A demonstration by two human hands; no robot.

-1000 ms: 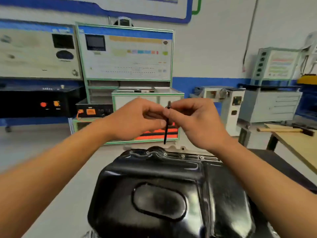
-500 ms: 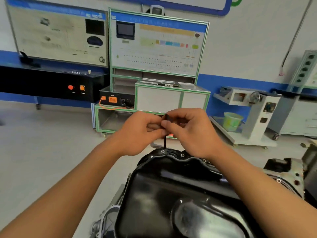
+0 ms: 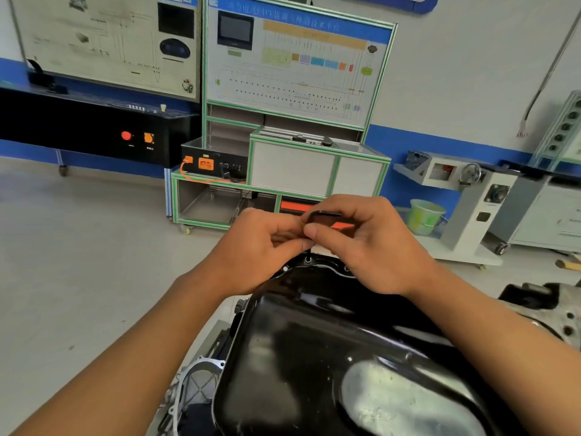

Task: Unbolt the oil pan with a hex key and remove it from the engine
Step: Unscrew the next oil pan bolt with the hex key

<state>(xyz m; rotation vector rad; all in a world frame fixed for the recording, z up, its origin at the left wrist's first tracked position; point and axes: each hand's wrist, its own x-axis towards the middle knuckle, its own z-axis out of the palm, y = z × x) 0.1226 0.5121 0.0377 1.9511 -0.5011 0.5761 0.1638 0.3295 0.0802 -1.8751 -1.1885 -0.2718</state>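
Where the far rim of the oil pan (image 3: 314, 341) curves outward, the hex key (image 3: 325, 213) is seated tip-down in a flange bolt (image 3: 307, 261). The long arm is held roughly upright and is mostly hidden between the fingertips. The short arm lies level at the top, pointing to the right. The left hand (image 3: 261, 247) and right hand (image 3: 374, 247) are brought together above this bolt, touching, and both are pinched on the key: the left on the shank, the right at the bend and short arm.

The pan is seated on the engine (image 3: 562, 313) with its closed, glossy side up. Its long axis runs from the near edge of view toward the hands, and its interior is hidden. Open floor (image 3: 78, 262) lies to the left of the rim and beyond it, while engine casting is exposed to the right. A green bucket (image 3: 426, 215) is stood beside a grey cabinet (image 3: 478, 209) at the far right; its contents cannot be made out.
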